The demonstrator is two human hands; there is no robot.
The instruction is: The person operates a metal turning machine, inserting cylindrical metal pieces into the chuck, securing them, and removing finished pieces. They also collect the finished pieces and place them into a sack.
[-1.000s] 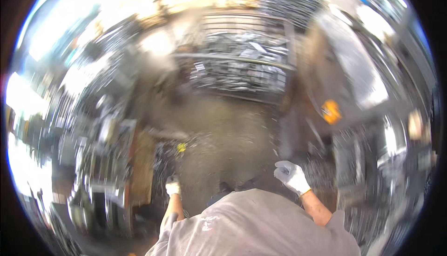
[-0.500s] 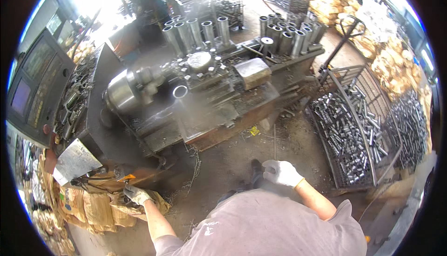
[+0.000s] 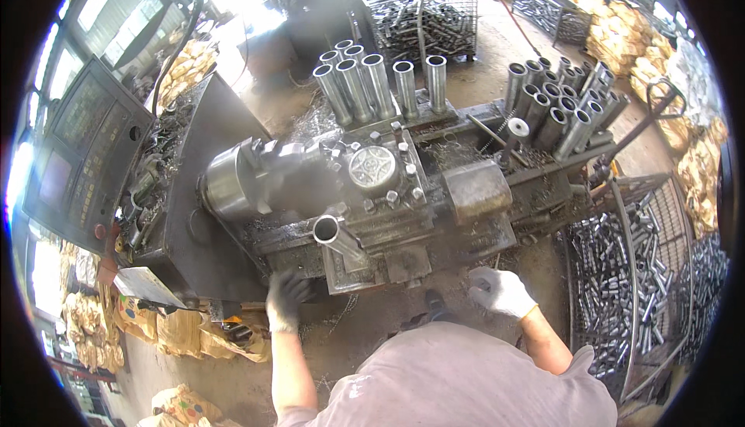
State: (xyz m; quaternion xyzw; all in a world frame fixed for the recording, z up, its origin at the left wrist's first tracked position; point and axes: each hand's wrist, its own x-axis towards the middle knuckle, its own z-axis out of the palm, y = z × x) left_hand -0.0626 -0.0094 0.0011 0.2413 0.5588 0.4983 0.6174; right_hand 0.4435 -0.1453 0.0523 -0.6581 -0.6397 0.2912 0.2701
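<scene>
My left hand [image 3: 289, 300], in a glove with dark, dirty fingers and a white cuff, is held in front of the lathe's [image 3: 403, 217] lower left edge. Its fingers look stretched out and slightly blurred, with nothing visible in them. Farther right, before the same edge, my right hand [image 3: 500, 293] in a white glove has its fingers curled in. Whatever it may hold is hidden; a thin rod shows just above it. A metal tube [image 3: 339, 239] stands upright on the lathe's front slide. Behind it are the chuck [image 3: 233, 182] and the round-topped tool post [image 3: 372, 168].
Upright tubes stand at the lathe's back [image 3: 365, 89] and at its right end [image 3: 555, 105]. A wire bin [image 3: 632, 287] of short metal pieces is at right. A control panel [image 3: 85, 155] rises at left, with sacks [image 3: 178, 334] below it.
My left hand has moved from beside the orange handle at lower left up and right toward the lathe. My right hand stays curled. The view has shifted, and the lathe appears nearer.
</scene>
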